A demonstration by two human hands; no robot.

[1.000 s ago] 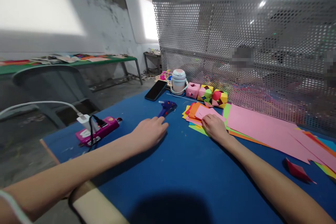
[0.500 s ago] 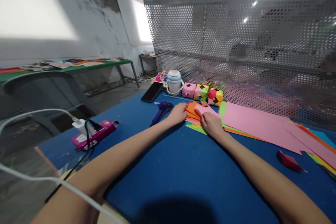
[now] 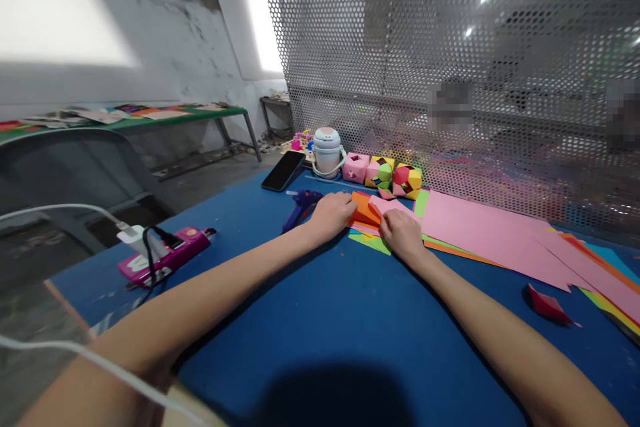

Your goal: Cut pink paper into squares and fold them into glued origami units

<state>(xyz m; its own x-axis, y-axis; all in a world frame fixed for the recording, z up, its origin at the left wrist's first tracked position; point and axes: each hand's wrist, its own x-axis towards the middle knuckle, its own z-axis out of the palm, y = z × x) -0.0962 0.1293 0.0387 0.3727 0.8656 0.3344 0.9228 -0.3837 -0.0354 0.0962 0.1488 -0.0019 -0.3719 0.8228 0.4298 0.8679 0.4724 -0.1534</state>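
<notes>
A stack of small coloured paper squares (image 3: 367, 240) lies on the blue table (image 3: 350, 320), with orange sheets (image 3: 361, 208) and a pink square (image 3: 395, 204) on top. My left hand (image 3: 333, 212) sits at the stack's left edge, fingers curled on the raised orange sheets. Just right of it, my right hand (image 3: 403, 233) has its fingertips closed on the near corner of the pink square. Both forearms stretch across the table towards the stack.
A blue glue gun (image 3: 300, 203) lies just left of my left hand, with a phone (image 3: 283, 171), a small lidded pot (image 3: 327, 150) and paper cubes (image 3: 395, 177) behind. Large pink sheets (image 3: 480, 227) spread right. A red folded piece (image 3: 547, 305), a pink power strip (image 3: 165, 255) and a perforated metal screen (image 3: 450, 80) border the area.
My left hand has moved right, past the glue gun, to the edge of the paper stack and lifted the orange sheets. The right hand stays on the pink square.
</notes>
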